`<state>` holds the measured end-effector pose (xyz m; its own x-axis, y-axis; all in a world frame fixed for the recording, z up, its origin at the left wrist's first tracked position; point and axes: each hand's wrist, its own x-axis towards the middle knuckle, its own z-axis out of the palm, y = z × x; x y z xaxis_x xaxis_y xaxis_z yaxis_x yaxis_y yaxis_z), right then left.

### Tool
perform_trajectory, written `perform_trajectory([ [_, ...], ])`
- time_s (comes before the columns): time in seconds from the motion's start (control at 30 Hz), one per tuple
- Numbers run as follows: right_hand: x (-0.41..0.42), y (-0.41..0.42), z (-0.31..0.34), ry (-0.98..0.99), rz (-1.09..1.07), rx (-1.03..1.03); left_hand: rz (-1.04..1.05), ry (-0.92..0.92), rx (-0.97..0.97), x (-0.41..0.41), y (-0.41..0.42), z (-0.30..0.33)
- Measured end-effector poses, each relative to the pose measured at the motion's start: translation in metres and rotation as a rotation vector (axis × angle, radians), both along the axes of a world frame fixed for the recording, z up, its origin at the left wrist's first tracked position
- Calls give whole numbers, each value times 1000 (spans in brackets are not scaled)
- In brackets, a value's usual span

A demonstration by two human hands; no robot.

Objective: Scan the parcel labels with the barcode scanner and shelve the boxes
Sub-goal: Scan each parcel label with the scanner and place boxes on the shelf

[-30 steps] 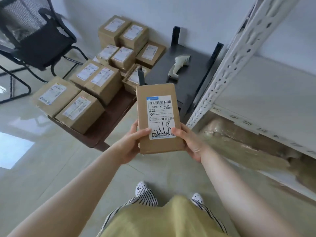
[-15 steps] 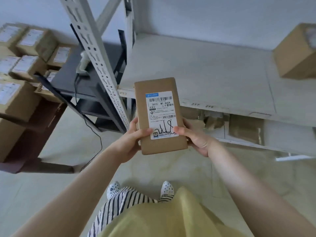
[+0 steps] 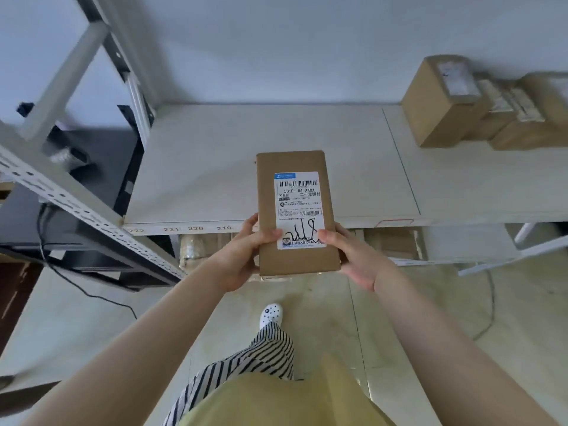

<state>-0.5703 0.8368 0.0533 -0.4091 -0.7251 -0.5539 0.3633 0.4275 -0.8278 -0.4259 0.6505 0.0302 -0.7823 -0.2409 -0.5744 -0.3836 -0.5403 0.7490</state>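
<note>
**Parcel held over the front of a pale shelf**

Pale grey wall [image 3: 276,41] fills the back of the scene, with glossy floor tiles [image 3: 76,327] below. At far left a dark low table [image 3: 101,167] stands beside the rack, a black cable [image 3: 92,295] trailing from it across the floor. A perforated metal upright [image 3: 76,207] of the shelving slants down in front of that table. Next comes the white shelf board [image 3: 215,167], whose front edge carries the printed numbers 221, 220 and 219.

Near the middle, the left hand [image 3: 242,256] grips the lower left side of a flat cardboard parcel [image 3: 295,259], thumb lying on its top face and fingers wrapped underneath. The parcel is held in the air, label up, its far end over the front part of the shelf board and its near end out over the floor. Its white shipping label [image 3: 299,207] shows barcodes, the code "501E- M1 A40A" and a handwritten black scrawl. The right hand [image 3: 356,259] clamps the lower right side in the same way, thumb touching the label's bottom corner.

Below the hands, a white clog [image 3: 270,313], a striped trouser leg [image 3: 255,361] and a yellow top [image 3: 276,401] show.

At far right, several brown boxes [image 3: 439,109] sit together at the back of the shelf, against the wall; their labels are too blurred to read.
</note>
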Motion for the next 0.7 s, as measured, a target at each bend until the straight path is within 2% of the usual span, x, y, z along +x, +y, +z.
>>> perform_trajectory([
  [0.2, -72, -9, 4, 40, -81, 37, -77, -38, 17, -89, -20, 4],
  [0.47, -154, 2, -7, -95, -208, 43, -144, -97, 4, -183, -15, 13],
  [0.7, -224, 22, 3, -107, -152, 117, -76, -124, -1, -245, 21, 16],
])
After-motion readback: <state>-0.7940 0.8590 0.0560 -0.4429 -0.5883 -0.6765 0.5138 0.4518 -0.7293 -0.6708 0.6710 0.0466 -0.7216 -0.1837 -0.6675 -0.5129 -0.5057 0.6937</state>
